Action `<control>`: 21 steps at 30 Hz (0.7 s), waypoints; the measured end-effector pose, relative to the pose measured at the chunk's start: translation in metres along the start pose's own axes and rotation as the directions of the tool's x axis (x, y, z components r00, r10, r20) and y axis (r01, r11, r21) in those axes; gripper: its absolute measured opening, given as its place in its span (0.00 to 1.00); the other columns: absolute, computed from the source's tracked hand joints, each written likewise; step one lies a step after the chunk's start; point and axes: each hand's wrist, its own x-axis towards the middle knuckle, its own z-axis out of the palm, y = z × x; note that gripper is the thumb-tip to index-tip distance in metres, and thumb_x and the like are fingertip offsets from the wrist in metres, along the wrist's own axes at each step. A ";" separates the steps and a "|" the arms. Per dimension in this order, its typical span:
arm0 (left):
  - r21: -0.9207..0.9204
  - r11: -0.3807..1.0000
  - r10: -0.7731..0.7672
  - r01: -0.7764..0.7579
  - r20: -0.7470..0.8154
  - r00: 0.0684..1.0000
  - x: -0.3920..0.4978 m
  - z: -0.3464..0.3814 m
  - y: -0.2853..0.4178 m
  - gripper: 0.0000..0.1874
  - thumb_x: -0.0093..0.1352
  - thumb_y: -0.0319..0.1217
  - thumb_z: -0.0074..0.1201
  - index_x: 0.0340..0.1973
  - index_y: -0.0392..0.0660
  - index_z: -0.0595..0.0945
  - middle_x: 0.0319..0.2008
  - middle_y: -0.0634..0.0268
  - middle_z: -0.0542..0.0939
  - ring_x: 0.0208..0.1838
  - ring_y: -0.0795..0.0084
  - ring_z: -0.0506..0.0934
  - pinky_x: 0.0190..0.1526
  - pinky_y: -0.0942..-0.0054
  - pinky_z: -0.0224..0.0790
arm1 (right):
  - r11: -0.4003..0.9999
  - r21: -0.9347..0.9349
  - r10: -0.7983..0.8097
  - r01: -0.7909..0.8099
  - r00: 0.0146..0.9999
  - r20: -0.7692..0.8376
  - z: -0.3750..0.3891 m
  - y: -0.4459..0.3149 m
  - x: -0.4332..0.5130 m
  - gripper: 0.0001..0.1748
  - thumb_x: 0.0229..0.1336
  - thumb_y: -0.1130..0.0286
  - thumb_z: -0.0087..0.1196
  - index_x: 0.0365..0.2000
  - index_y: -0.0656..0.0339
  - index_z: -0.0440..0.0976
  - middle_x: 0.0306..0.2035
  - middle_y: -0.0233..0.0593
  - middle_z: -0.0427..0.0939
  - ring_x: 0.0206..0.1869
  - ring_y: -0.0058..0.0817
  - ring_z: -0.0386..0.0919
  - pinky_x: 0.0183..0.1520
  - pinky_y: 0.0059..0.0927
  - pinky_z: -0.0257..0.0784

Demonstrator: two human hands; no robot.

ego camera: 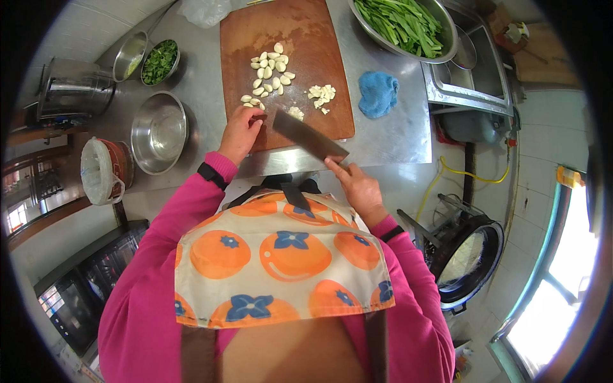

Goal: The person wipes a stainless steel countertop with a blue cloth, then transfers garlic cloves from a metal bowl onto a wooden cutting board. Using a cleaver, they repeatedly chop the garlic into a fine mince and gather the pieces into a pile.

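Observation:
My right hand grips a cleaver, its broad blade slanting up and left over the front edge of a wooden cutting board. The blade is slightly blurred. At the board's front left, my left hand has its fingers bent beside a few peeled garlic cloves; I cannot tell whether anything is between them. Farther up the board lie several more whole garlic cloves. To their right sits a pile of chopped garlic. Finely minced garlic lies just beyond the blade.
On the steel table are a blue cloth, a metal bowl of leafy greens, an upright-sided metal bowl, a small bowl of chopped herbs and a plastic bag. A sink adjoins at right; a plastic bucket stands left.

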 end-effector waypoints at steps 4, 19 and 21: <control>0.075 0.997 0.029 -0.025 -0.064 0.998 0.014 -0.002 -0.001 0.11 0.72 0.24 0.58 0.50 0.40 0.83 0.48 0.53 0.79 0.47 0.54 0.81 0.52 0.62 0.76 | 0.992 0.029 0.121 -0.119 0.986 -0.117 -0.005 0.008 0.022 0.39 0.65 0.72 0.56 0.72 0.27 0.66 0.39 0.38 0.77 0.34 0.43 0.83 0.35 0.45 0.82; 0.339 0.877 0.363 -0.341 -0.001 0.932 0.090 0.019 0.008 0.12 0.67 0.25 0.62 0.47 0.46 0.86 0.47 0.60 0.82 0.54 0.50 0.76 0.55 0.57 0.72 | 0.831 0.497 0.320 -0.249 0.945 -0.062 -0.031 -0.001 0.007 0.27 0.70 0.67 0.59 0.68 0.40 0.74 0.43 0.47 0.85 0.43 0.48 0.84 0.45 0.44 0.80; 0.386 0.861 0.348 -0.333 0.033 0.937 0.090 0.018 0.005 0.12 0.66 0.26 0.62 0.45 0.46 0.86 0.45 0.61 0.82 0.52 0.50 0.76 0.54 0.56 0.72 | 0.832 0.499 0.318 -0.242 0.945 -0.072 -0.032 -0.002 0.003 0.27 0.70 0.66 0.59 0.68 0.40 0.74 0.44 0.46 0.86 0.44 0.48 0.84 0.46 0.44 0.80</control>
